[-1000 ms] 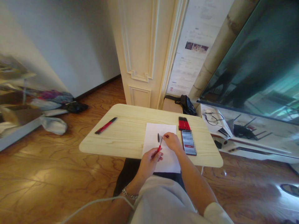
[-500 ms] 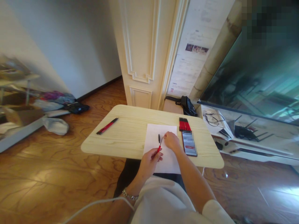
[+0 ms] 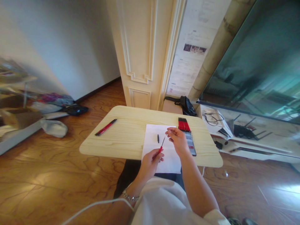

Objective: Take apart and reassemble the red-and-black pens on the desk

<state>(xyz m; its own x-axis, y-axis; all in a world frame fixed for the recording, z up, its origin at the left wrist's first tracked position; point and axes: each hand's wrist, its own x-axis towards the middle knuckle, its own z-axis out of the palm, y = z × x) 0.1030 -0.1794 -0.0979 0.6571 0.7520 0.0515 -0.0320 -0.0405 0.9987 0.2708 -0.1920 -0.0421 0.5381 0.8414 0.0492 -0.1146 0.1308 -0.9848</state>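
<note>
My left hand (image 3: 151, 162) is closed around the red barrel of a pen (image 3: 160, 149), with its thin dark refill sticking out bare toward the upper right. Just beyond the refill's tip, my right hand (image 3: 178, 139) has thumb and forefinger pinched together. A tiny pale bit seems to show at those fingertips, too small to name. Between the hands and the far edge, a black pen tip piece (image 3: 158, 138) lies on the white paper (image 3: 150, 137). Under my right wrist is a phone (image 3: 192, 147), partly covered.
A row of several red and black pens (image 3: 184, 124) lies beyond the phone. More such pens (image 3: 106, 127) lie at the left of the pale wooden table (image 3: 126, 137). Behind the table are a black bag (image 3: 187, 106) and a white box with a cable (image 3: 212, 120).
My right hand has moved slightly up and right, off the refill, turning so its fingers show more and covering part of the phone. My left hand still holds the pen.
</note>
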